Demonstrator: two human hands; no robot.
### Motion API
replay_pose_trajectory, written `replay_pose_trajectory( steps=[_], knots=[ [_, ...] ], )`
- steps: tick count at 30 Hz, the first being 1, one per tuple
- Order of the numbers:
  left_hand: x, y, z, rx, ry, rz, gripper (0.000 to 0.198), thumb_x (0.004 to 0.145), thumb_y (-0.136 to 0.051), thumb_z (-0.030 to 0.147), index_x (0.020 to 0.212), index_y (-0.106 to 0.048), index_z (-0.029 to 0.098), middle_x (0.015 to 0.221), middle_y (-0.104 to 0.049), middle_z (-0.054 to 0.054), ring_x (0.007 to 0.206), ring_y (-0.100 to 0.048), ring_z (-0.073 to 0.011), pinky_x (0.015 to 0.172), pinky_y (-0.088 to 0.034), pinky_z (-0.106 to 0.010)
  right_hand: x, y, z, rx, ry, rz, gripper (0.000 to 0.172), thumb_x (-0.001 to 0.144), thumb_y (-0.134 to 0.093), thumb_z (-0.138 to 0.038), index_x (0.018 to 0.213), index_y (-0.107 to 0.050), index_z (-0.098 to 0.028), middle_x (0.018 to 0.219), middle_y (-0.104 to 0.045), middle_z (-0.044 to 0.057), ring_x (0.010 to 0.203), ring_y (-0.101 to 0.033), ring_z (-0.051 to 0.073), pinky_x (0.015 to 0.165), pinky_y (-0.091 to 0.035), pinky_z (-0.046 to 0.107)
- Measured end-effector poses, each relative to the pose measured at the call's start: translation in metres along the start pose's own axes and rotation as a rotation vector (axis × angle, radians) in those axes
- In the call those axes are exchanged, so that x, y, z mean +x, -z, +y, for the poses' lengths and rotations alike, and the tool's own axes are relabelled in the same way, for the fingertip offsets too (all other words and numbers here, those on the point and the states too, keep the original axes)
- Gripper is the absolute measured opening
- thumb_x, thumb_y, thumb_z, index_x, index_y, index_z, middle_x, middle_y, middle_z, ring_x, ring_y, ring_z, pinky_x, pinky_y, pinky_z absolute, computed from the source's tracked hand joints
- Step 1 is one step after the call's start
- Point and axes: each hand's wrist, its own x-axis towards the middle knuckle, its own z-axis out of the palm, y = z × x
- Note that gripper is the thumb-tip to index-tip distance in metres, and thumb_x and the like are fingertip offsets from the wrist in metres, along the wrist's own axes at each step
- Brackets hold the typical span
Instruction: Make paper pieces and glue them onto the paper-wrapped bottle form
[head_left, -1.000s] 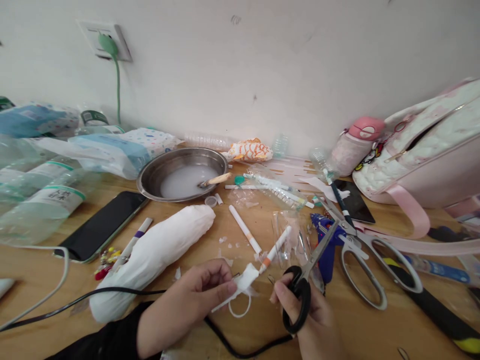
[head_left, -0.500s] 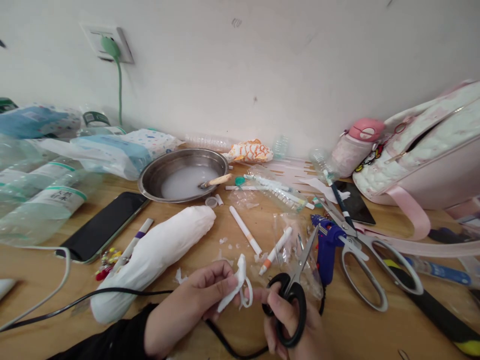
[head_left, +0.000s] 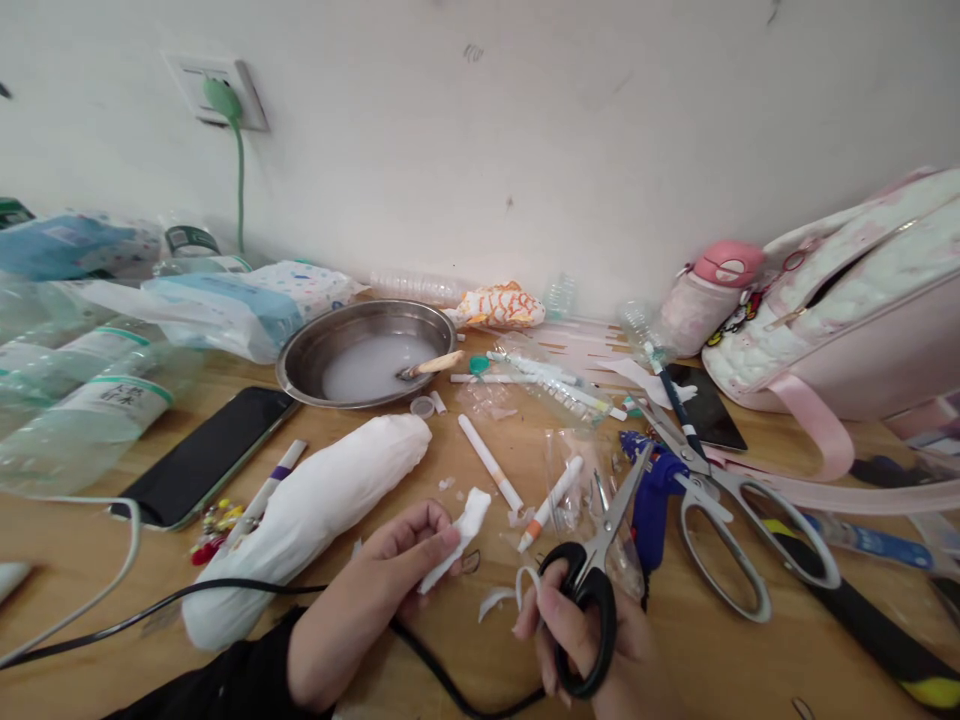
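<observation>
Between the thumb and fingers of my left hand (head_left: 401, 560) is a small flattened white piece (head_left: 471, 515), which could be paper or thin plastic. My right hand (head_left: 589, 650) has black-handled scissors (head_left: 600, 545) by their finger loops, blades slightly apart and pointing up and away. A thin curled white strip (head_left: 526, 577) hangs at the right hand's fingers, with a loose white scrap (head_left: 495, 600) beside it. Left of my left hand lies a long white wrapped form (head_left: 322, 510). Two orange-banded markers (head_left: 489, 460) rest beyond the hands.
A metal bowl (head_left: 289, 378) holds cloudy liquid and a brush. Right of the scissors are a blue glue gun (head_left: 646, 525) and large grey scissors (head_left: 724, 600). A phone (head_left: 210, 455), plastic bottles (head_left: 97, 410) and a black cable (head_left: 247, 583) occupy the left. A pink bag (head_left: 862, 320) stands right.
My hands have moved apart. The curled strip, earlier next to the white piece at my left hand, is now at my right hand's fingers.
</observation>
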Motion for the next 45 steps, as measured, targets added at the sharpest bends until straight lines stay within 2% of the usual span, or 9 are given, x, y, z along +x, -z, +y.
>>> replay_pose_trajectory(
  steps=[5,10,15,19,28,31,35,39,45],
  knots=[
    [-0.002,-0.004,0.002,-0.028,-0.073,0.08,0.026,0.068,-0.059,0.038,0.073,-0.041,0.02,0.055,-0.048,0.008,0.046,-0.032,-0.0072,0.045,-0.026,-0.019,0.006,-0.003,-0.045,-0.304,0.241,0.09,0.018,0.076,-0.055,-0.035,0.07,-0.052,-0.018,0.061,-0.059,-0.002,0.05,-0.049,0.009,0.047,-0.038,0.019],
    [-0.001,-0.003,0.001,-0.029,-0.134,0.081,0.029,0.068,-0.059,0.039,0.077,-0.038,0.021,0.054,-0.045,0.009,0.045,-0.034,-0.007,0.044,-0.027,-0.019,0.041,-0.01,-0.096,-0.663,0.486,0.124,0.011,0.077,-0.051,-0.028,0.072,-0.053,-0.019,0.066,-0.058,-0.002,0.057,-0.053,0.011,0.053,-0.04,0.02],
    [0.0,-0.001,-0.001,0.009,-0.231,0.054,0.026,0.068,-0.057,0.04,0.074,-0.039,0.021,0.056,-0.041,0.009,0.046,-0.035,-0.0077,0.043,-0.029,-0.02,0.07,-0.009,-0.114,-1.026,0.663,0.264,0.009,0.073,-0.049,-0.021,0.065,-0.054,-0.019,0.059,-0.055,-0.002,0.056,-0.049,0.013,0.051,-0.033,0.023],
    [-0.005,-0.002,-0.003,0.173,-0.317,0.098,0.018,0.071,-0.056,0.032,0.071,-0.042,0.02,0.064,-0.045,0.006,0.056,-0.042,-0.0106,0.051,-0.034,-0.022,0.059,-0.009,-0.104,-0.982,0.647,0.323,0.01,0.074,-0.048,-0.023,0.065,-0.052,-0.019,0.057,-0.053,-0.002,0.053,-0.047,0.013,0.048,-0.031,0.023],
    [-0.005,0.018,-0.001,0.871,-0.45,0.25,0.011,0.079,-0.045,0.029,0.07,-0.046,0.022,0.055,-0.048,0.004,0.051,-0.045,-0.0154,0.049,-0.029,-0.026,-0.001,-0.009,-0.047,-1.125,0.233,0.227,0.017,0.074,-0.048,-0.033,0.063,-0.054,-0.021,0.06,-0.059,0.002,0.056,-0.051,0.018,0.049,-0.033,0.026],
    [-0.002,0.021,-0.001,0.917,-0.445,0.252,0.011,0.079,-0.044,0.03,0.072,-0.047,0.022,0.058,-0.052,0.004,0.052,-0.047,-0.0159,0.05,-0.03,-0.026,-0.007,-0.009,-0.029,-0.954,0.22,0.158,0.016,0.072,-0.05,-0.029,0.06,-0.056,-0.021,0.056,-0.059,0.001,0.054,-0.052,0.017,0.046,-0.033,0.023],
    [0.003,0.02,-0.007,0.784,-0.466,0.199,0.013,0.08,-0.045,0.034,0.077,-0.044,0.021,0.065,-0.051,0.003,0.056,-0.049,-0.0152,0.053,-0.036,-0.025,-0.007,-0.01,-0.011,-0.776,0.228,0.157,0.014,0.066,-0.055,-0.021,0.052,-0.057,-0.02,0.048,-0.056,-0.001,0.044,-0.047,0.013,0.04,-0.028,0.021],
    [0.001,0.016,-0.01,0.737,-0.496,0.217,0.013,0.08,-0.047,0.034,0.081,-0.042,0.022,0.067,-0.05,0.004,0.058,-0.051,-0.0147,0.053,-0.039,-0.024,-0.008,-0.009,-0.011,-0.799,0.244,0.182,0.016,0.068,-0.055,-0.023,0.053,-0.059,-0.019,0.048,-0.057,0.0,0.046,-0.048,0.013,0.041,-0.03,0.021],
    [-0.014,0.009,-0.009,1.125,-0.666,0.286,0.012,0.079,-0.048,0.032,0.076,-0.042,0.022,0.052,-0.047,0.006,0.045,-0.048,-0.0134,0.047,-0.035,-0.024,-0.001,-0.007,-0.026,-0.625,0.229,0.159,0.02,0.073,-0.054,-0.036,0.068,-0.058,-0.018,0.058,-0.055,-0.001,0.05,-0.048,0.012,0.044,-0.036,0.02]
  ],
)
